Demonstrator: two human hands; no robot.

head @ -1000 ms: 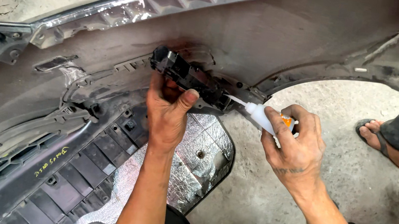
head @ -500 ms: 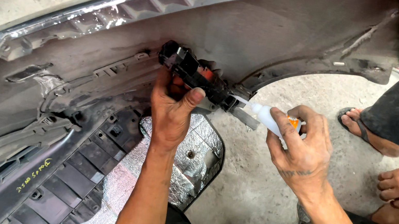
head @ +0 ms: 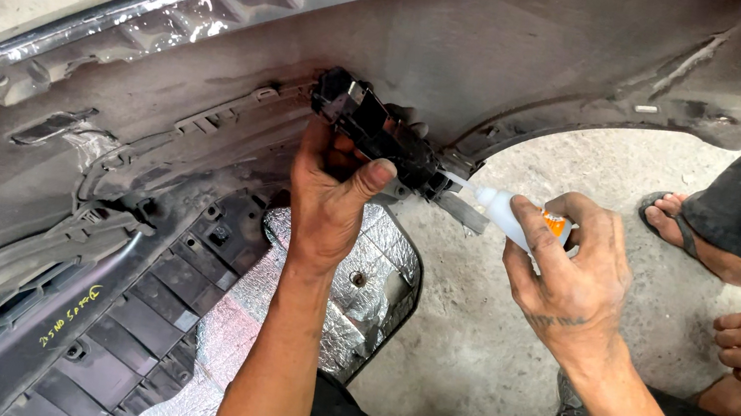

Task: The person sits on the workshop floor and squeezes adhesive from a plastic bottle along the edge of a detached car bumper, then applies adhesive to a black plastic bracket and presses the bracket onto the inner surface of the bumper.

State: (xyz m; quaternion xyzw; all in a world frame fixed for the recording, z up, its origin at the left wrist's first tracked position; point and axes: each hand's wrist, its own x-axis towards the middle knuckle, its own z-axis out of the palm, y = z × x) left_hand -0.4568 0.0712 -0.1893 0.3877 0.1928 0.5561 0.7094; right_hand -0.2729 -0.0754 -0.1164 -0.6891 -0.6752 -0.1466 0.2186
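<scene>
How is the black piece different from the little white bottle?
The black bracket is dark, blocky and pressed against the grey bumper by the left hand. The white glue bottle is pale, slim and pointed, held in the right hand, off the bumper. Its nozzle tip meets the bracket's end.

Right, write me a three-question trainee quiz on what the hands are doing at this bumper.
1. True or false: the left hand presses the black bracket against the inside of the grey bumper.
2. What does the right hand hold?
A. a screwdriver
B. a small white squeeze bottle
C. a rag
3. Fill in: the bottle's nozzle points at the bracket's ____ end.

Key: 1 true; 2 B; 3 right, the end nearest the wheel-arch cutout.
</scene>
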